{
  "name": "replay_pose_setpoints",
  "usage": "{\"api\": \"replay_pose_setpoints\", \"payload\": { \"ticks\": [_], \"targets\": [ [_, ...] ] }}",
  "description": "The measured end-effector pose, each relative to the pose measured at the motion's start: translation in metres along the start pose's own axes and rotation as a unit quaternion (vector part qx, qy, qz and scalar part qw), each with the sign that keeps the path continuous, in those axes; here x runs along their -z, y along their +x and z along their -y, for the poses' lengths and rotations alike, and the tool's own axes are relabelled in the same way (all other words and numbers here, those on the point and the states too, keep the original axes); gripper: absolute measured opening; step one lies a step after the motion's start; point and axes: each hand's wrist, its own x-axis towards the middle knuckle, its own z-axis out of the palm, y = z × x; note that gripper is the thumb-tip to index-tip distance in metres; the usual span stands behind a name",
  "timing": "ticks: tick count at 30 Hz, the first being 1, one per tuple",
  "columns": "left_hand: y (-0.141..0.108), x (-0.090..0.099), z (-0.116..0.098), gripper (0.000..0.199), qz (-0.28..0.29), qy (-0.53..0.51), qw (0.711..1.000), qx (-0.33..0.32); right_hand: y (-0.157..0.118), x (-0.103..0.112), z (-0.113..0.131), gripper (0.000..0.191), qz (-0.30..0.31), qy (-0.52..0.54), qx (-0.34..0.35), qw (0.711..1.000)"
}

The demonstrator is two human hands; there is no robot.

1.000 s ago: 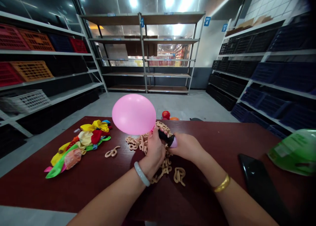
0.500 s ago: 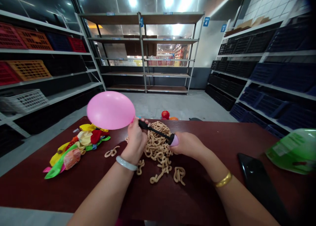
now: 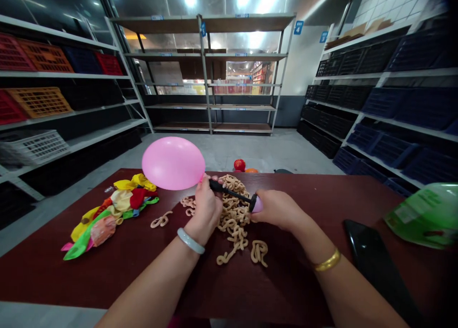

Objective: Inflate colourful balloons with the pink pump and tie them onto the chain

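A pink inflated balloon (image 3: 173,163) is on the nozzle end of a black hand pump (image 3: 234,193). My left hand (image 3: 208,205), with a pale bangle at the wrist, is closed around that end and the balloon's neck. On the pump's other end, my right hand (image 3: 275,209) grips the light purple handle; a gold bracelet circles that wrist. Beneath the pump lies a heap of beige, twisted pieces (image 3: 232,218), partly hidden by my left hand. A few loose pieces (image 3: 259,252) rest nearer me.
Uninflated coloured balloons (image 3: 123,200) are piled on the left of the dark red table (image 3: 143,275). A black phone (image 3: 372,251) and a green package (image 3: 425,216) lie at the right. Red and orange objects (image 3: 239,165) show beyond the far edge. Shelves with crates (image 3: 39,101) stand around.
My left hand and the pink balloon have moved to the right, nearer my right hand. The pump has shifted slightly right, and more beige pieces show left of my hand.
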Motion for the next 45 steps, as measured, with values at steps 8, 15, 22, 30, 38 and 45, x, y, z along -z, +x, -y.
{"api": "replay_pose_setpoints", "payload": {
  "ticks": [8,15,22,30,38,45],
  "targets": [
    [-0.045,-0.012,0.029,0.02,0.038,0.009,0.998,0.056,0.0,-0.004,0.014,0.035,-0.004,0.044,0.01,0.999],
    [-0.032,-0.014,0.013,0.018,0.055,0.026,0.997,0.053,0.004,-0.007,0.021,0.038,-0.014,0.067,0.004,0.998],
    [0.012,-0.007,-0.039,0.014,0.023,0.014,1.0,-0.006,0.001,0.005,0.011,0.035,0.037,0.088,0.003,0.995],
    [0.026,0.001,-0.044,0.015,-0.006,-0.002,1.0,-0.017,-0.002,0.011,-0.005,0.036,0.049,0.075,0.008,0.996],
    [-0.018,-0.007,0.008,0.012,0.022,0.007,0.999,0.044,-0.002,0.003,0.001,0.037,0.011,0.058,0.014,0.998],
    [-0.042,-0.016,0.022,0.012,0.057,0.013,0.997,0.052,-0.003,0.002,0.014,0.062,-0.041,0.088,0.058,0.994]
  ]
}}
